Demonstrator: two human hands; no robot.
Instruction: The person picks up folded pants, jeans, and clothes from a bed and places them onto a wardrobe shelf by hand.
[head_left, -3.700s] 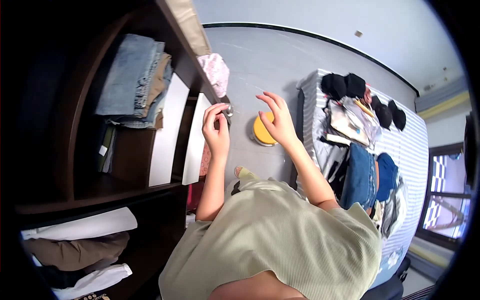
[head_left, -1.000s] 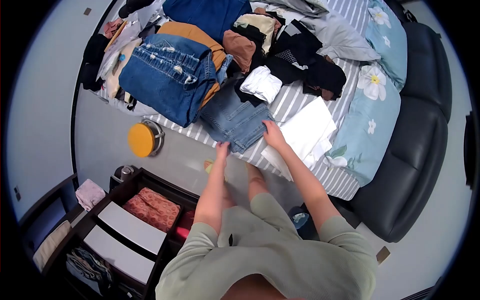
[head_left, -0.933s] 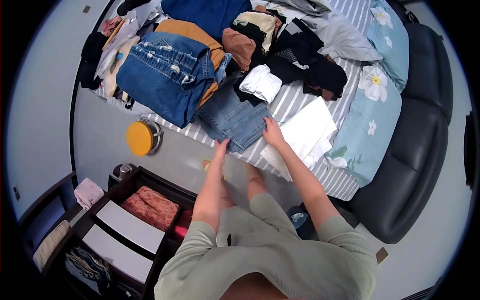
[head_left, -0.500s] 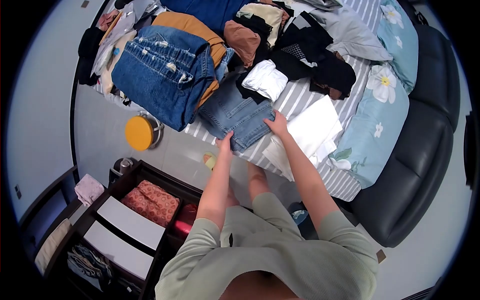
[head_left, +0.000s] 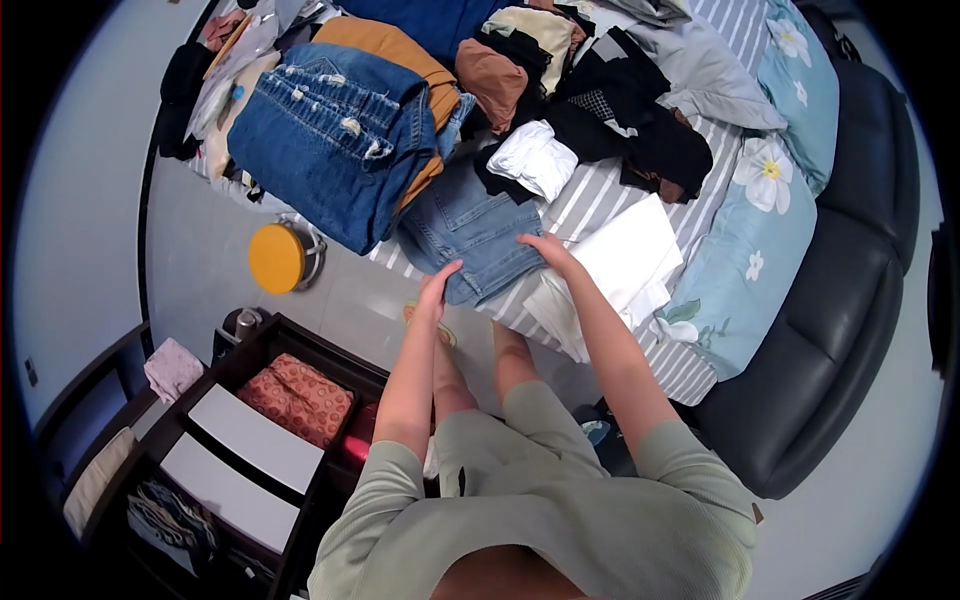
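We have the folded denim lying at the near edge of the striped bed. Our left hand is at the denim's seven o'clock, our right hand at its three; each thumb lies on top, and the cloth looks pinched against fingers tucked out of sight, so we cannot tell how firm either hold is. If only the upper layer is caught, lifting could let the fold slump open. At one o'clock a white bundle sits on black cloth close against the denim, perhaps overlapping it; a sharp pull could drag both along. The dark jeans heaped at ten o'clock crowd that side and might slip off the bed if tugged. Just past three, the white cloth lies beside our right hand, where a wide sweep could rumple it.
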